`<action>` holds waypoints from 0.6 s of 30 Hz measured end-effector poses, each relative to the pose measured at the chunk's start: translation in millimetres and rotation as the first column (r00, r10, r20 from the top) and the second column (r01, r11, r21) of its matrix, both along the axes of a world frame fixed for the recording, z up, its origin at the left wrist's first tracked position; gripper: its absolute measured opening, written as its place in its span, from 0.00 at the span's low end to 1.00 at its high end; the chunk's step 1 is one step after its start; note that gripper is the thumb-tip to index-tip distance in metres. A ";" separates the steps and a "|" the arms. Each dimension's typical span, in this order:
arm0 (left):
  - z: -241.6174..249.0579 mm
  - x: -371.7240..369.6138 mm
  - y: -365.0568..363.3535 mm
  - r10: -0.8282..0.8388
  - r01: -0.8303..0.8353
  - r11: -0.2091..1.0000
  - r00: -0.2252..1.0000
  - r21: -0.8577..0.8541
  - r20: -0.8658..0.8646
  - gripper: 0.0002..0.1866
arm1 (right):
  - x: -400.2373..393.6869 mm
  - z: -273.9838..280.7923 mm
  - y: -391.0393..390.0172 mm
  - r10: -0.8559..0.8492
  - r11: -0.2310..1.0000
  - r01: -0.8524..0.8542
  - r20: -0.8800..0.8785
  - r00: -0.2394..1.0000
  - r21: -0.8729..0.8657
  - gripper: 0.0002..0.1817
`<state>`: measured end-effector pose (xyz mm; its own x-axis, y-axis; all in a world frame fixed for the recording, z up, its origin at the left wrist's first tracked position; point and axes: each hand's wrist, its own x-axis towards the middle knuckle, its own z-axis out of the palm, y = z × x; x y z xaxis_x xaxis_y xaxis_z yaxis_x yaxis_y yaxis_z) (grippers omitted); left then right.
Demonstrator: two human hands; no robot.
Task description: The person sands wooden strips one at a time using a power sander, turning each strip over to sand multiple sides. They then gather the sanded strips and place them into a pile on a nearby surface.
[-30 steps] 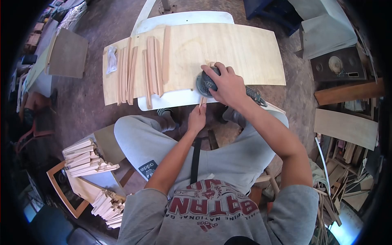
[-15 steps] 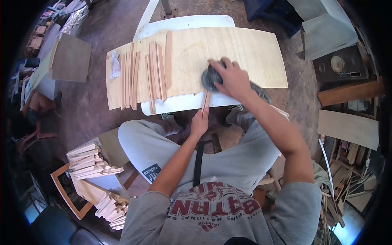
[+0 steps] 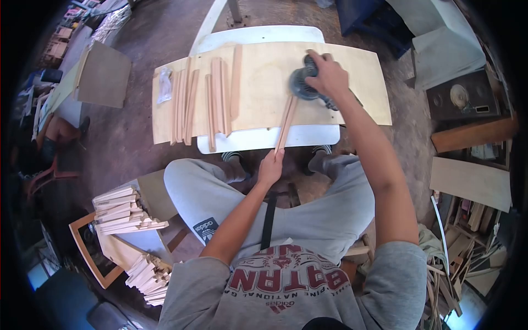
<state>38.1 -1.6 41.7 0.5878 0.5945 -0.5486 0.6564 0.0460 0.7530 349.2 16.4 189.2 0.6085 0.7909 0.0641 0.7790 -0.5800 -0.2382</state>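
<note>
My right hand [image 3: 329, 75] grips a dark round power sander [image 3: 303, 84] and presses it on the far end of a thin wooden strip [image 3: 286, 124]. That strip lies slanted across a plywood sheet [image 3: 264, 71] on a white table [image 3: 308, 135]. My left hand [image 3: 270, 168] holds the strip's near end at the table's front edge. Several more reddish wooden strips [image 3: 214, 99] lie side by side on the left part of the sheet.
A small clear plastic bag [image 3: 164, 86] lies at the sheet's left end. Stacks of cut wooden pieces [image 3: 124, 212] and a wooden frame [image 3: 88, 253] sit by my left knee. Boards, a speaker box [image 3: 461, 94] and scrap wood crowd the right side.
My right hand has pushed the sander away from me along the strip, from its near part to its far end. More of the strip now shows. My left hand still holds the near end.
</note>
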 end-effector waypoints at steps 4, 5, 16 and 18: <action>28.3 -21.6 26.3 -0.008 0.006 0.995 1.000 0.103 0.011 0.29 | 8.1 -4.9 -18.7 -0.082 0.990 0.087 0.057 0.995 -0.109 0.44; 32.9 -30.9 41.9 0.060 -0.061 0.983 0.998 0.171 0.011 0.27 | 4.9 -3.8 -26.1 -0.058 0.993 0.064 0.069 0.996 -0.100 0.45; 50.0 -75.2 254.1 0.324 -0.024 0.289 0.943 0.957 -0.074 0.19 | -23.1 1.0 -43.9 -0.142 0.983 0.148 0.062 0.988 -0.105 0.47; 52.5 -69.0 249.5 0.221 -0.020 0.312 0.974 0.950 -0.052 0.19 | -23.7 1.1 -46.0 -0.149 0.983 0.155 0.064 0.987 -0.100 0.47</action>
<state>-30.9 247.8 94.2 0.4366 0.8223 0.3648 0.8084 -0.5366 0.2419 325.4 -29.6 190.3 0.7200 0.6936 0.0233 0.6901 -0.7121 -0.1288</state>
